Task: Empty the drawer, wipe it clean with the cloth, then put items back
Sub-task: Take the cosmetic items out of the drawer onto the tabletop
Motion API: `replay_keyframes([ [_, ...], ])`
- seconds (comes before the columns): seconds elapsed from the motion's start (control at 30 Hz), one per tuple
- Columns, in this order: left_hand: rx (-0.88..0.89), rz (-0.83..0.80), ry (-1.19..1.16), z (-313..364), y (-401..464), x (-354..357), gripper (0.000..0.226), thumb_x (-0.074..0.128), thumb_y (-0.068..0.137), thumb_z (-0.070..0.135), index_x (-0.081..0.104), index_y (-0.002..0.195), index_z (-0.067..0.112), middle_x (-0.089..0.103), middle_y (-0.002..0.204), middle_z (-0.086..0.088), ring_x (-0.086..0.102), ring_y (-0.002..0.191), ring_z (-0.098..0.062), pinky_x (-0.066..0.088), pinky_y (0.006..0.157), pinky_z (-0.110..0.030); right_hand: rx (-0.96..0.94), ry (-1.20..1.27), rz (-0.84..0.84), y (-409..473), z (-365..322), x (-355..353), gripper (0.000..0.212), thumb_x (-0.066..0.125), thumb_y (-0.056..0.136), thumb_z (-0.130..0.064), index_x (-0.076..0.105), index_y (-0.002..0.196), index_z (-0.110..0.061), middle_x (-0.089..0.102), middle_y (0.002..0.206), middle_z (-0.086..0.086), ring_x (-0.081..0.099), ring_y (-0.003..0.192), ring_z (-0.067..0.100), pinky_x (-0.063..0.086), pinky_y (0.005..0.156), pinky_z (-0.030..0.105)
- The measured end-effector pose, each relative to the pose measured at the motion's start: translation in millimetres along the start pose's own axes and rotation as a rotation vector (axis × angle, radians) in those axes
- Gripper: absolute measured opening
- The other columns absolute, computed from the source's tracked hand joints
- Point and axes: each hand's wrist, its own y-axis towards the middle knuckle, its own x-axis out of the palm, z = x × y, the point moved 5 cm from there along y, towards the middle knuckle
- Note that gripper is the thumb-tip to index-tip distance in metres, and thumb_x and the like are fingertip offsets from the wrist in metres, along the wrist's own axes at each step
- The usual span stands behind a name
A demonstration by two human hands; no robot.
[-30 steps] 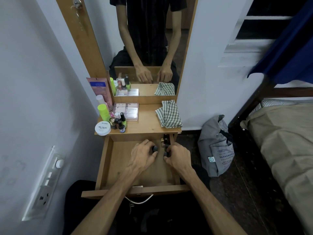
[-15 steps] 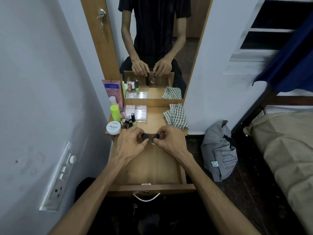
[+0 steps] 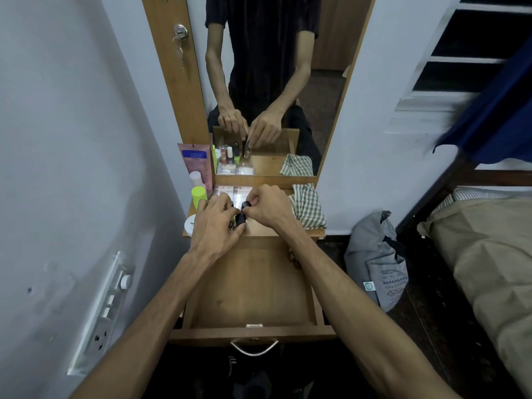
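**Small bottles held over a narrow wooden shelf**

A wooden dressing shelf stood between pale walls, below a mirror. The drawer hung open, its flat bottom bare. The left hand and right hand pinched upright dark-capped bottles above the shelf. A checked cloth lay crumpled alongside.

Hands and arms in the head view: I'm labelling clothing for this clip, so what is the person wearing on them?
Nothing shows on either: the left hand and the right hand are bare, with no gloves, rings, watch or bands visible. Both forearms are bare up to the frame edge. The mirror shows a dark short-sleeved top, sleeves ending above the elbows.
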Motion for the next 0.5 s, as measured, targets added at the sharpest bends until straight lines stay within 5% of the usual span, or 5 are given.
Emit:
replay_keyframes([
  [0.5, -0.026, -0.052, 0.067, -16.5, 9.1, 8.7, 0.04, 0.065, 0.084, 0.049, 0.074, 0.092, 0.011, 0.052, 0.1, -0.001, 0.048, 0.094, -0.021, 0.036, 0.088, -0.038, -0.024, 0.004, -0.082, 17.8, 2.9, 25.2, 0.023, 0.073, 0.074, -0.033, 0.077, 0.096, -0.028, 0.076, 0.084, -0.008, 0.071, 0.082, 0.015, 0.062, 0.076, 0.04],
])
